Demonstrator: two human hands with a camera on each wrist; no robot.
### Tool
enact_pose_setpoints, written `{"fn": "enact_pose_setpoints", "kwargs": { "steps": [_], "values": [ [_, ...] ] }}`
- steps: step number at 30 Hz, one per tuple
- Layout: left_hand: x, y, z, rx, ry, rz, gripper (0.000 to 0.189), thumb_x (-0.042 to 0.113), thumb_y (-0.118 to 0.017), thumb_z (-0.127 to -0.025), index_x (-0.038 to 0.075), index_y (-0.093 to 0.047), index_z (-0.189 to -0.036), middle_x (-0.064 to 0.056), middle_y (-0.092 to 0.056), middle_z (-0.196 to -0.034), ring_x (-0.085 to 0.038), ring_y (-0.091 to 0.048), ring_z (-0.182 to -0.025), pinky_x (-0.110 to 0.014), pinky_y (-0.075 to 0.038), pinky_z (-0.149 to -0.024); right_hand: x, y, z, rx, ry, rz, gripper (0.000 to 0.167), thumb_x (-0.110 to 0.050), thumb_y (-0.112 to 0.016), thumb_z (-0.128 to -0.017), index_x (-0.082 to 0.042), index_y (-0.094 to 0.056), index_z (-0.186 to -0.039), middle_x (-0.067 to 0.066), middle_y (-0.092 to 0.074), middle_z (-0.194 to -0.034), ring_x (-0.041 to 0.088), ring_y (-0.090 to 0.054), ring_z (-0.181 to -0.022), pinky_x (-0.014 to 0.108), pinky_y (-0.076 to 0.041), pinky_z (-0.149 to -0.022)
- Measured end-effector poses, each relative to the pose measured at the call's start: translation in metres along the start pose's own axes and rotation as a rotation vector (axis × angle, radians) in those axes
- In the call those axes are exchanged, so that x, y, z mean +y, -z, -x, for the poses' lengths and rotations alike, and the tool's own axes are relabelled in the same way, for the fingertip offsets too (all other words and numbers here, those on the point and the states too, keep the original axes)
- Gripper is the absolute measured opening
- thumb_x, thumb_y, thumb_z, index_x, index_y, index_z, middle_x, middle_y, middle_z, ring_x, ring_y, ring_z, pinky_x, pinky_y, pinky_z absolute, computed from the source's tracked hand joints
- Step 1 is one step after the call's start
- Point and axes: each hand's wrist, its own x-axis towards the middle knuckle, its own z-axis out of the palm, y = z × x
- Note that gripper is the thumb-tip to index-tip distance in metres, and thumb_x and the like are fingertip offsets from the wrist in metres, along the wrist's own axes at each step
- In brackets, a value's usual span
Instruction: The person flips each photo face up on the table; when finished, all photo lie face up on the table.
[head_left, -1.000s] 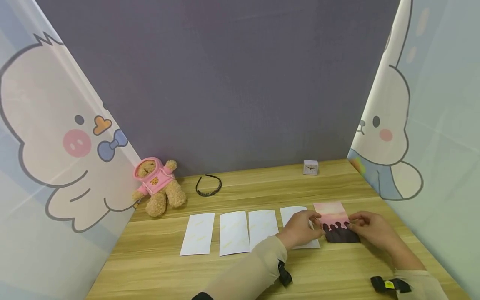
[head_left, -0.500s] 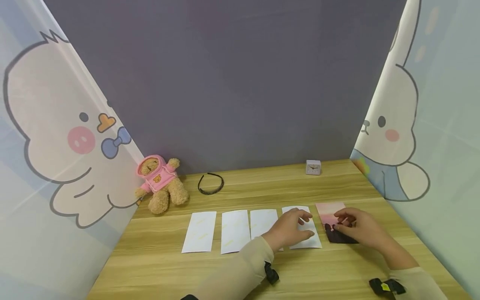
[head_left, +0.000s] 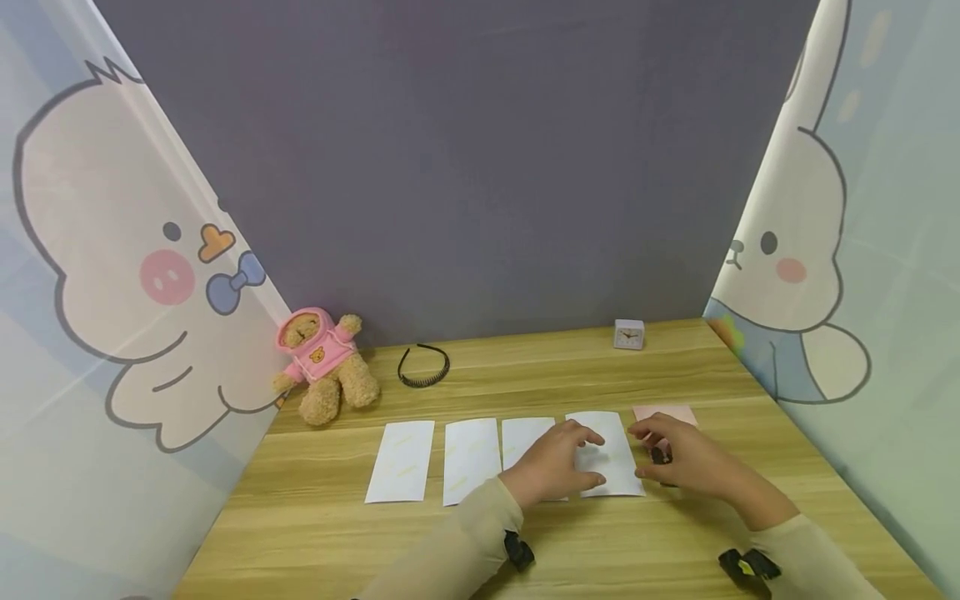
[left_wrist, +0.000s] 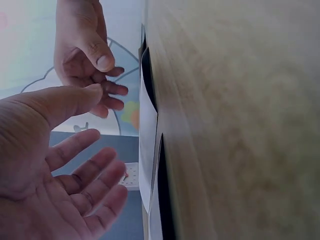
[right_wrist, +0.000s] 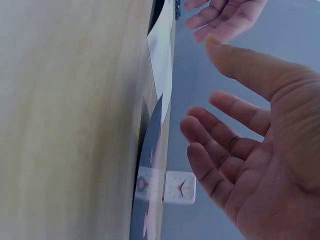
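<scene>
Fingers spread and slightly bent, my left hand [head_left: 551, 467] hovers over the edges of two white cards and holds nothing. My right hand [head_left: 693, 462] hangs above a glossy picture card [head_left: 681, 412], also holding nothing. That card is pink at the top with dark shapes below, and my hand hides most of it. Between the hands lies a white card [head_left: 617, 458] with faint yellow marks. In the right wrist view the picture card [right_wrist: 152, 165] curves up off the table, and the right hand's fingers [right_wrist: 210, 160] are apart from it.
More white cards [head_left: 401, 462] lie in a row to the left. Behind them are a teddy bear [head_left: 326, 362] in a pink hoodie, a black headband [head_left: 423, 381] and a small white clock [head_left: 628, 334]. A grey panel [head_left: 480, 183] stands at the table's back edge.
Both hands were at the sides of the picture card a second ago. The left hand has let go and moved left; the right has shifted left over the card. The cards lie as before.
</scene>
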Motion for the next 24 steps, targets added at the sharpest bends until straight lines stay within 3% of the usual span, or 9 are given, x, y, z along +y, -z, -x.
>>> {"fn": "enact_pose_setpoints", "kwargs": {
  "steps": [6, 8, 13, 15, 24],
  "values": [
    [-0.001, 0.000, 0.006, -0.048, 0.003, -0.042, 0.053, 0.044, -0.086, -0.088, 0.026, -0.067, -0.133, 0.012, -0.058, -0.130, 0.003, -0.055, -0.084, -0.017, -0.048, -0.086, -0.014, -0.006, -0.007, -0.063, -0.047, 0.071, 0.072, -0.029, -0.096, -0.077, -0.003, -0.063, -0.136, 0.020, -0.062, -0.134, 0.038, -0.064, -0.114, 0.056, -0.055, -0.094],
    [-0.001, 0.001, 0.008, -0.051, -0.005, -0.068, 0.054, 0.045, -0.087, -0.087, 0.025, -0.067, -0.134, 0.012, -0.058, -0.131, 0.002, -0.057, -0.092, -0.018, -0.048, -0.090, -0.017, -0.009, -0.009, -0.089, -0.054, 0.082, 0.075, -0.030, -0.097, -0.075, -0.003, -0.063, -0.136, 0.026, -0.058, -0.140, 0.048, -0.059, -0.124, 0.063, -0.051, -0.098],
    [-0.003, 0.002, 0.010, -0.046, -0.012, -0.114, 0.055, 0.044, -0.088, -0.086, 0.024, -0.067, -0.133, 0.011, -0.059, -0.133, -0.008, -0.055, -0.127, -0.025, -0.044, -0.108, -0.017, -0.018, -0.013, -0.141, -0.049, 0.108, 0.081, -0.035, -0.100, -0.069, -0.003, -0.065, -0.135, 0.014, -0.061, -0.132, 0.040, -0.060, -0.123, 0.060, -0.051, -0.099],
    [-0.004, 0.002, 0.010, -0.049, -0.010, -0.117, 0.055, 0.043, -0.088, -0.086, 0.024, -0.067, -0.133, 0.011, -0.059, -0.133, -0.009, -0.055, -0.128, -0.026, -0.045, -0.108, -0.017, -0.020, -0.014, -0.144, -0.047, 0.117, 0.080, -0.035, -0.100, -0.068, -0.003, -0.066, -0.133, 0.006, -0.061, -0.127, 0.031, -0.061, -0.117, 0.055, -0.053, -0.097],
    [-0.004, 0.001, 0.008, -0.069, -0.019, -0.161, 0.055, 0.039, -0.091, -0.084, 0.020, -0.070, -0.131, 0.010, -0.064, -0.132, -0.009, -0.057, -0.125, -0.025, -0.044, -0.107, -0.014, -0.022, -0.013, -0.128, 0.000, 0.140, 0.067, -0.030, -0.101, -0.066, -0.008, -0.071, -0.121, 0.001, -0.063, -0.123, 0.026, -0.062, -0.114, 0.050, -0.055, -0.095]
  ]
}}
